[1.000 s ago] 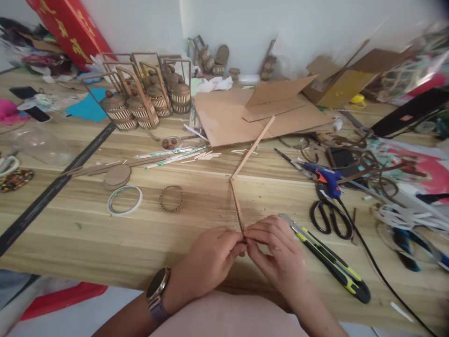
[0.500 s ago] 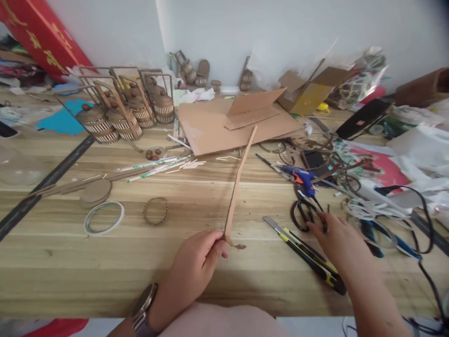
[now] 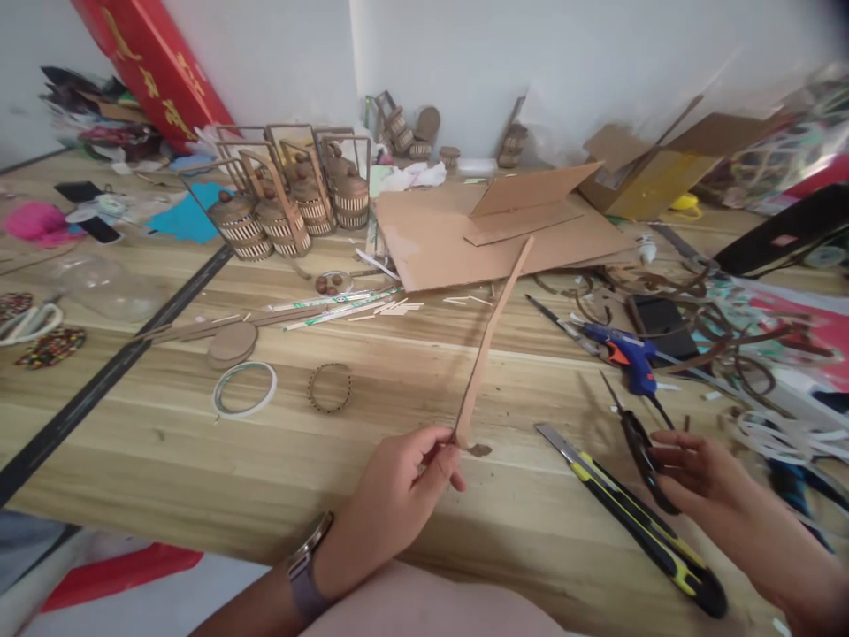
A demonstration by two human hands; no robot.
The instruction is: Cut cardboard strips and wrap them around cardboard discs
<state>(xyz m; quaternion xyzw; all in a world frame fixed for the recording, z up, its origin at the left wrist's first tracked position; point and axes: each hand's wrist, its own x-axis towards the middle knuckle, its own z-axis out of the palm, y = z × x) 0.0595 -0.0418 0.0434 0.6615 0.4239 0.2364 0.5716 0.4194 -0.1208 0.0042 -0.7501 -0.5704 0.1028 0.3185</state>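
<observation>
Head view. Left hand (image 3: pixel 408 482), dark watch at the wrist, is above the near edge of the worktop (image 3: pixel 398 380). Grip: thumb and fingers pinched on the lower end of a long, narrow, tan cardboard strip (image 3: pixel 487 354). Strip slants away toward the far edge, with a slight bend partway along; its upper tip overlaps, in view, the large flat brown cardboard sheet (image 3: pixel 431 252). Contact between the two cannot be judged. A small dark brown scrap (image 3: pixel 478 450) shows just beside the pinched end; whether joined to the strip, unclear.

Right hand (image 3: pixel 707 482), toward the right end of the worktop. Grip: fingers curled against black-handled scissors (image 3: pixel 640 451), seen nearly edge-on, points directed to the far edge; handles partly hidden by the fingers.

Between the hands, a black-and-yellow utility knife (image 3: pixel 637 522) lies aslant, blade end toward the far edge, butt toward the near edge. Beyond the scissors: blue glue gun (image 3: pixel 627 349) with orange trigger. Left of the strip: thin dark beaded-looking ring (image 3: pixel 330 411), then white tape ring (image 3: pixel 245 413).
</observation>
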